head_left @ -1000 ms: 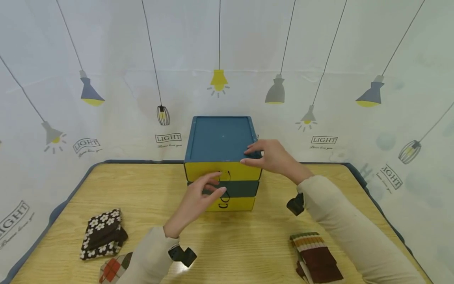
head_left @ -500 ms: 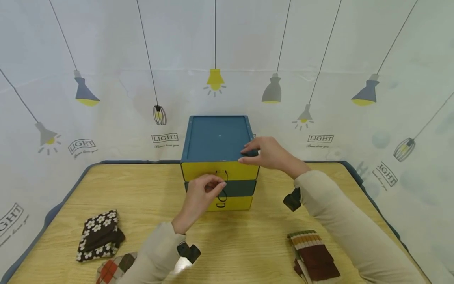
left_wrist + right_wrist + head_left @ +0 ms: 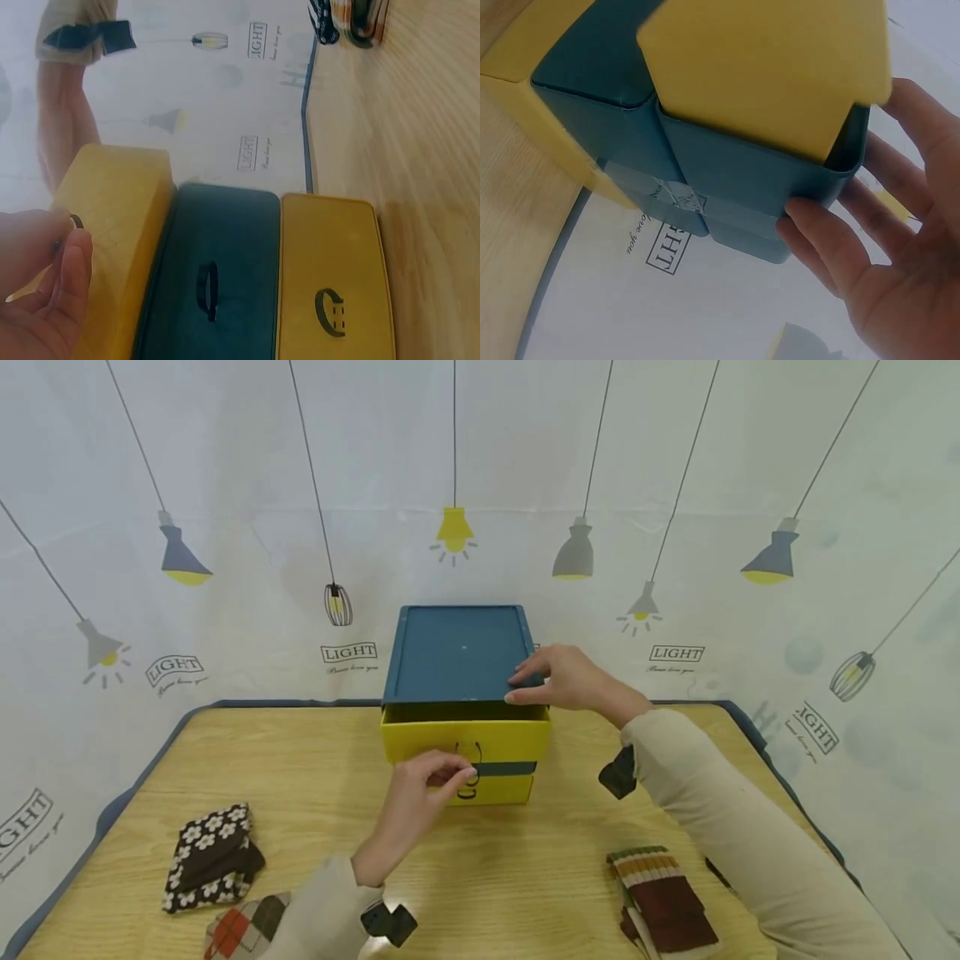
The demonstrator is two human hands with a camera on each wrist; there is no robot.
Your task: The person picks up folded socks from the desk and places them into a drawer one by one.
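From the head view, I see a chest of drawers (image 3: 459, 652) standing at the far side of the wooden table (image 3: 315, 760), in front of a wall sheet (image 3: 262, 452) printed with lamps. Its yellow top drawer (image 3: 498, 740) sits partly out, a dark gap showing under the blue top. The left hand (image 3: 415, 789) pinches that drawer's black handle (image 3: 479, 750) between thumb and fingers. The right hand (image 3: 573, 679) touches the top's right edge near the front corner, thumb and fingers spread apart. A folded flowered cloth (image 3: 210, 860) lies on the left of the table, with a checked cloth (image 3: 243, 928) near it, partly behind the left sleeve (image 3: 318, 910). A maroon striped cloth (image 3: 666, 902) lies on the right.

In the left wrist view, everything turned sideways, the top drawer juts out past the green middle drawer (image 3: 240, 247) and the yellow bottom drawer (image 3: 334, 255). Both lower drawers look closed, each with its own black handle.

In the right wrist view, the right hand's fingers lie apart against the top unit's dark casing (image 3: 754, 161), loosely bent. Clear tape (image 3: 686, 199) crosses the seam between the top and middle units.
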